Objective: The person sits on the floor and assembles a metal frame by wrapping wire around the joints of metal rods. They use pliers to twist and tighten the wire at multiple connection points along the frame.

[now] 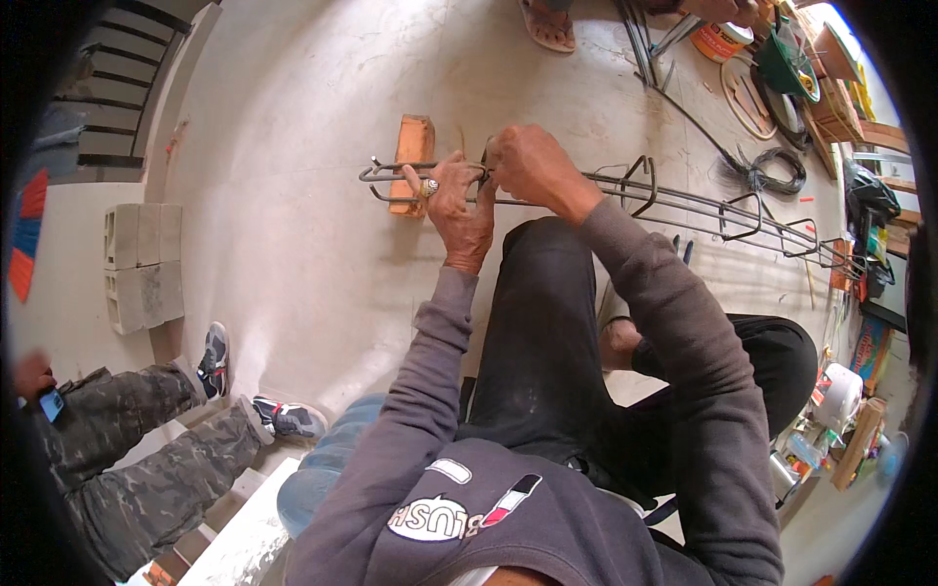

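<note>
A long cage of thin steel rebar (653,186) with bent square stirrups runs across in front of my knees, its left end resting over an orange brick (415,140). Near that end, my left hand (459,210), with a ring on one finger, is closed on the bars beside a stirrup. My right hand (535,168) is curled into a fist just right of it, against the same spot on the cage. Something small and dark shows between the hands, but the right fingers hide what they hold. Rightward, the cage stretches to a second support at its far end.
A coil of black wire (782,171) and long bars lie at the upper right, near a white and orange bucket (721,39). Grey hollow blocks (144,269) are stacked at left. Someone in camouflage trousers (186,479) is at lower left; another person's sandalled foot (550,27) is ahead.
</note>
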Demonstrator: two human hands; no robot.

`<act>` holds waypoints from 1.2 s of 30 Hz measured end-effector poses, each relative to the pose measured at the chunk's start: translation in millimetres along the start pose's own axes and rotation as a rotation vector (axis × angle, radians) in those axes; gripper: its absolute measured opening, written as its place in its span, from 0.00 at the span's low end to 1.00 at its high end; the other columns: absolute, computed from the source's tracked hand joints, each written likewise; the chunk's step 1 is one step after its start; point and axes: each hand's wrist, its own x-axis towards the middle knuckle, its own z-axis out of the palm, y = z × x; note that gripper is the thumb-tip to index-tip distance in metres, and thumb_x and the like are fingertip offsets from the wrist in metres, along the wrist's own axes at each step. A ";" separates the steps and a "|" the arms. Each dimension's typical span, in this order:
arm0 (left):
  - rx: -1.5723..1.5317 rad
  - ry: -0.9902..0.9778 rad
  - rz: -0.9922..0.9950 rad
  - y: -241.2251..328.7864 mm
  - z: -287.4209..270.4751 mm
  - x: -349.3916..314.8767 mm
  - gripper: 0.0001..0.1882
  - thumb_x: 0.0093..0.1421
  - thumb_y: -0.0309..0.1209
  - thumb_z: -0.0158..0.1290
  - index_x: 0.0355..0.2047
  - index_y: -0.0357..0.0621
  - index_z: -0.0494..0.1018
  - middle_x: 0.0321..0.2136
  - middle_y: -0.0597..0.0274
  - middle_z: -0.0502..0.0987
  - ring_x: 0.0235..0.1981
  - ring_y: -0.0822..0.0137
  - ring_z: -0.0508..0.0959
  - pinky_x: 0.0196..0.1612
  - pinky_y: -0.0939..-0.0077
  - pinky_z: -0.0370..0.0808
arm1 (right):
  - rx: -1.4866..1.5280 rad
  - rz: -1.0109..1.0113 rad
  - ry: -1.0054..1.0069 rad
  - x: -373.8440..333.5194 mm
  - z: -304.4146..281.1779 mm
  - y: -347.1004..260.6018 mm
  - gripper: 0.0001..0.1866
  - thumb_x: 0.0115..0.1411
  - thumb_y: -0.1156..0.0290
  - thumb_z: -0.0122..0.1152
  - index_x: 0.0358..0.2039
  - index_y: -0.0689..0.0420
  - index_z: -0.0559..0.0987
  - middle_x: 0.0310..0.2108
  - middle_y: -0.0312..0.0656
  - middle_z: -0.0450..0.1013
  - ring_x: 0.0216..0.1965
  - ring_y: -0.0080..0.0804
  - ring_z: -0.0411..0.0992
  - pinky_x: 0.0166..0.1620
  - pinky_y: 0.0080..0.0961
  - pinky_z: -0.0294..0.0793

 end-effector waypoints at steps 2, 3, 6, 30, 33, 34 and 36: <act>0.035 0.033 -0.012 2.2 2.6 -3.8 0.09 0.57 0.37 0.66 0.30 0.50 0.78 0.33 0.70 0.81 0.53 0.58 0.79 0.74 0.36 0.33 | -0.031 0.105 -0.082 -1.4 -18.2 -9.5 0.08 0.49 0.70 0.65 0.26 0.63 0.83 0.29 0.58 0.79 0.34 0.59 0.79 0.38 0.49 0.78; 0.052 0.051 -0.018 2.9 2.7 -4.5 0.09 0.58 0.38 0.65 0.29 0.50 0.78 0.32 0.70 0.82 0.53 0.57 0.79 0.73 0.35 0.33 | -0.047 0.156 -0.122 -2.1 -24.9 -13.4 0.10 0.49 0.69 0.68 0.28 0.64 0.83 0.31 0.59 0.80 0.36 0.59 0.80 0.39 0.50 0.79; 0.034 0.055 -0.042 7.2 3.2 -4.3 0.09 0.59 0.39 0.64 0.29 0.50 0.78 0.33 0.69 0.82 0.54 0.57 0.79 0.73 0.34 0.32 | -0.142 0.068 -0.138 -5.5 -36.4 -12.2 0.10 0.49 0.69 0.69 0.30 0.63 0.84 0.30 0.57 0.80 0.36 0.58 0.80 0.40 0.49 0.80; -0.260 0.074 -0.237 5.3 18.5 -18.6 0.09 0.52 0.25 0.64 0.31 0.40 0.75 0.37 0.52 0.79 0.46 0.51 0.76 0.53 0.55 0.69 | -0.463 -0.701 -0.142 57.1 -7.8 -8.9 0.04 0.58 0.69 0.62 0.32 0.54 0.77 0.28 0.41 0.78 0.34 0.41 0.81 0.36 0.38 0.80; -0.324 0.096 -0.250 12.2 18.7 -14.5 0.09 0.53 0.24 0.64 0.31 0.41 0.74 0.36 0.53 0.78 0.46 0.50 0.76 0.59 0.52 0.67 | -0.523 -0.593 -0.092 59.1 -7.2 -6.7 0.04 0.56 0.70 0.62 0.28 0.54 0.77 0.26 0.43 0.78 0.33 0.42 0.81 0.35 0.37 0.80; -0.286 0.075 -0.224 12.7 18.2 -12.3 0.09 0.53 0.24 0.64 0.30 0.41 0.74 0.36 0.54 0.78 0.45 0.50 0.76 0.61 0.50 0.65 | -0.542 -0.557 -0.076 58.2 -8.5 -4.5 0.04 0.56 0.71 0.62 0.27 0.55 0.78 0.26 0.44 0.78 0.33 0.43 0.81 0.35 0.38 0.81; -0.207 0.032 -0.184 9.9 13.6 -12.7 0.09 0.53 0.24 0.64 0.30 0.42 0.74 0.34 0.55 0.78 0.44 0.50 0.76 0.66 0.47 0.62 | -0.574 -0.483 -0.056 51.3 -9.3 -3.9 0.04 0.55 0.71 0.62 0.25 0.56 0.79 0.25 0.46 0.77 0.33 0.45 0.81 0.35 0.38 0.81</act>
